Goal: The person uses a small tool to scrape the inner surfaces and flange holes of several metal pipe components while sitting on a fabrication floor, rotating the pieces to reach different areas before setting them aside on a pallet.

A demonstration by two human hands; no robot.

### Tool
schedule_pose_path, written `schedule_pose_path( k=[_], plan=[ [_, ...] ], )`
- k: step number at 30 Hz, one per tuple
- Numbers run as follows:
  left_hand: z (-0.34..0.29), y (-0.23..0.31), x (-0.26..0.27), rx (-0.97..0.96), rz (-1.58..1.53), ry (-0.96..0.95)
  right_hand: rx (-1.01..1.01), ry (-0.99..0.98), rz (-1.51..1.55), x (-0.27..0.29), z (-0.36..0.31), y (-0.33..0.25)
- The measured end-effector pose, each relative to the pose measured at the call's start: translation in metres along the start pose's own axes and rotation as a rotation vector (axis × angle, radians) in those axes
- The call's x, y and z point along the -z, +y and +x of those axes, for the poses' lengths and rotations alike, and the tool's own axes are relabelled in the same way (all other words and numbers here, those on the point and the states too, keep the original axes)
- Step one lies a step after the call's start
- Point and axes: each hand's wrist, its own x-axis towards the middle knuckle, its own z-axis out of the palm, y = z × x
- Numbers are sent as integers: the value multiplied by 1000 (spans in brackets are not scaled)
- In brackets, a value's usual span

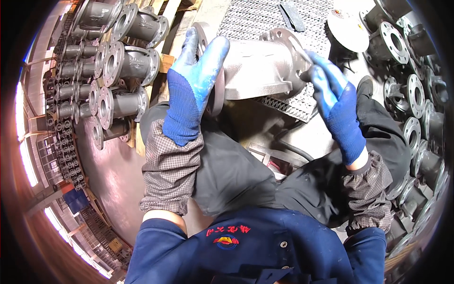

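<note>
A grey flanged valve body [257,66] lies sideways in front of me, on a perforated metal bench top [227,19]. At its left end, my left hand [191,87] in a blue coated glove grips the flange, thumb on one side and fingers on the other. My right hand [333,97], gloved alike, is closed at the right flange. A thin, light-coloured edge shows by its fingertips; what it holds is too unclear to name. Near the far edge of the bench top rests a dark flat strip [292,17].
Stacked grey flanged castings [130,66] stand on wooden pallets [165,61] at left. More castings [395,42] crowd the right side. A round whitish disc [348,31] is beside the bench top. A dark hose [293,149] runs below, between my knees.
</note>
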Motion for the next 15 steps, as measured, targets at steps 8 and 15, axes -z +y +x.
schedule_pose_path(
  k=[8,15],
  plan=[
    [6,10,0,435,-305,48,174,-132,-329,-19,6,12],
    [6,-6,-1,298,-151,81,222,-167,-475,-26,11,1]
  ],
)
